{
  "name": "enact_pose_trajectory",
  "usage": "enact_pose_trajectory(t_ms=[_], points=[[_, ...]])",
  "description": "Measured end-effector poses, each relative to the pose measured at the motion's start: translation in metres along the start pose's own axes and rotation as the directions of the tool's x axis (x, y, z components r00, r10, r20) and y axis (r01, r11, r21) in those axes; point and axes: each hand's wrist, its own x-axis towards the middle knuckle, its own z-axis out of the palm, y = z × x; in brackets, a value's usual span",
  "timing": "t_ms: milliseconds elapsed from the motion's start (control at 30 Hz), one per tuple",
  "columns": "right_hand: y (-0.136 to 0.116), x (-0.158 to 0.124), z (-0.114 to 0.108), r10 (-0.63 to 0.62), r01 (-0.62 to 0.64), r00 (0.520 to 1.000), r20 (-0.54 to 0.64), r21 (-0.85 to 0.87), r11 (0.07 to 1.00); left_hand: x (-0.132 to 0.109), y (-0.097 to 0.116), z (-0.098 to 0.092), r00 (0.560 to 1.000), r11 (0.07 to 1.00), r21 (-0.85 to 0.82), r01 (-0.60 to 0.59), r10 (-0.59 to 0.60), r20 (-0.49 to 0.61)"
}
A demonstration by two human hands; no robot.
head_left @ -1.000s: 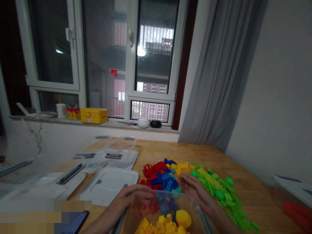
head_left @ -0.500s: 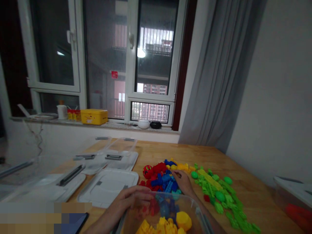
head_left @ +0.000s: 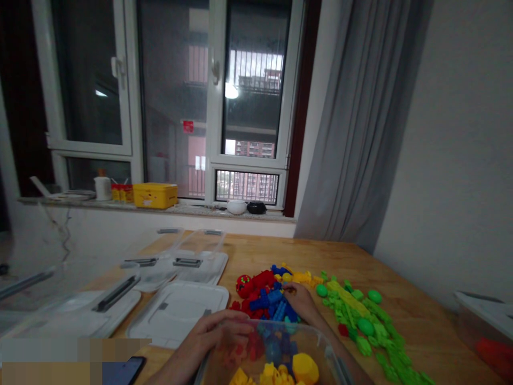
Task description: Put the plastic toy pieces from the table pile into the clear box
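Observation:
A clear plastic box [head_left: 316, 338] stands right in front of me, with yellow toy pieces [head_left: 276, 374] in it. My left hand [head_left: 218, 327] grips its far left rim, fingers bent over the edge. Beyond the box, my right hand [head_left: 300, 299] reaches into the heap at the edge of the blue toy pieces [head_left: 272, 299]. Its fingers are curled together, and whatever they pinch is too small to make out. Red pieces [head_left: 262, 279] lie left of the blue ones. Behind my right hand is a row of yellow pieces [head_left: 306, 278].
Green pieces [head_left: 360, 310] spread along the right of the wooden table [head_left: 332, 251]. White lids [head_left: 180, 310] and clear boxes lie on the left, near a dark phone [head_left: 126, 370]. Another lidded box [head_left: 487, 326] with red contents stands at the far right.
The view has tilted up slightly, so things sit a little lower. My right hand stays at the blue and yellow pieces, and my left hand remains on the box rim.

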Motion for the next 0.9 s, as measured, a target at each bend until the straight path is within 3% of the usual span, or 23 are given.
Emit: enact_pose_trajectory(t_ms=[100,233,367,500,767,900], points=[[-0.003,0.003,0.0,0.0,0.002,1.0,0.023,-0.048,0.999,0.003,-0.006,-0.001,1.0,0.995,-0.091,0.027,-0.028,-0.004],[-0.006,0.006,0.0,0.009,-0.005,0.999,0.038,-0.107,0.994,0.004,-0.01,-0.003,1.0,1.0,-0.021,-0.013,0.012,-0.015],[-0.01,0.005,-0.003,0.024,-0.014,0.998,0.054,-0.172,0.985,0.001,-0.004,-0.002,1.0,0.999,-0.023,0.022,-0.022,0.0],[-0.013,0.005,-0.008,0.046,-0.033,0.998,0.052,-0.23,0.973,-0.001,0.004,-0.001,1.0,0.998,0.06,-0.016,0.016,0.009],[-0.013,0.008,-0.009,0.048,-0.038,0.998,0.036,-0.248,0.968,0.002,0.003,0.002,1.0,0.999,-0.03,0.019,-0.02,-0.002],[-0.019,0.011,-0.015,0.038,-0.038,0.999,-0.003,-0.218,0.975,0.003,0.0,-0.001,1.0,1.0,0.002,-0.003,0.003,0.009]])
